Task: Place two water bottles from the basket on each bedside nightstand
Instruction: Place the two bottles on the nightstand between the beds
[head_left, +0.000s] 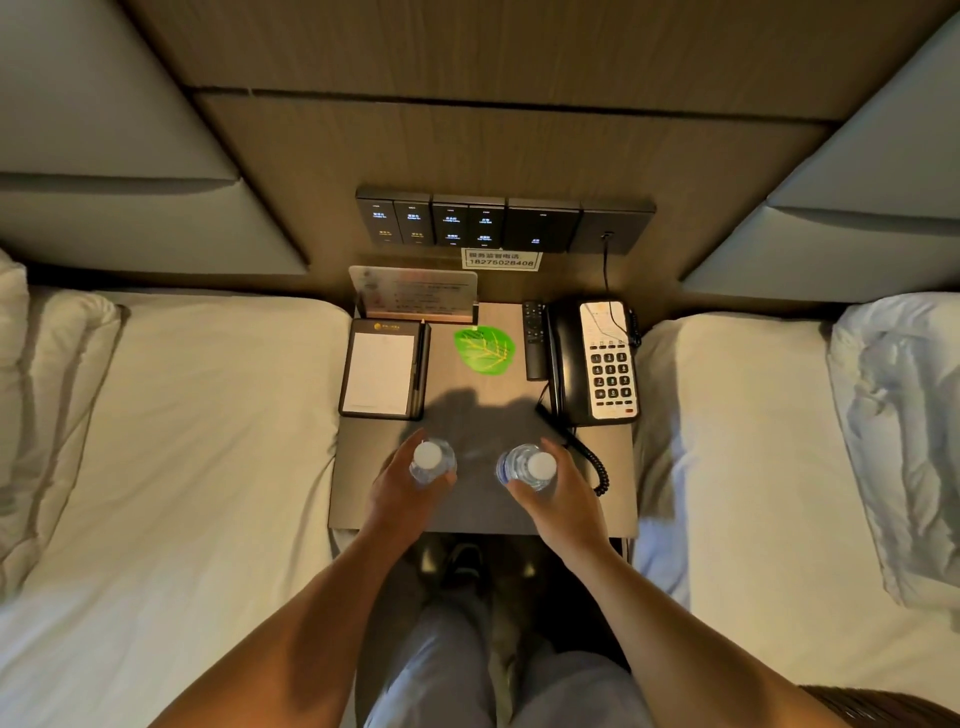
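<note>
- Bottles: one per hand, both upright with white caps facing up, over the front part of the nightstand surface, between the two beds.
- Left hand wrapped round the left bottle, right hand wrapped round the right bottle; fingers closed on the sides, below the caps, probably to keep them vertical for setting down.
- Can't tell whether the bases are touching the surface yet or just above it.
- Front strip looks like the sensible spot: back half already taken by notepad, green leaf card, remote and phone.
- Held apart, likely so neither knocks the other on release.
- Right bottle close to the coiled phone cord, worth minding.
- Basket not in view.
- Looks like the placing step for this nightstand, not finished until both hands let go.
</note>
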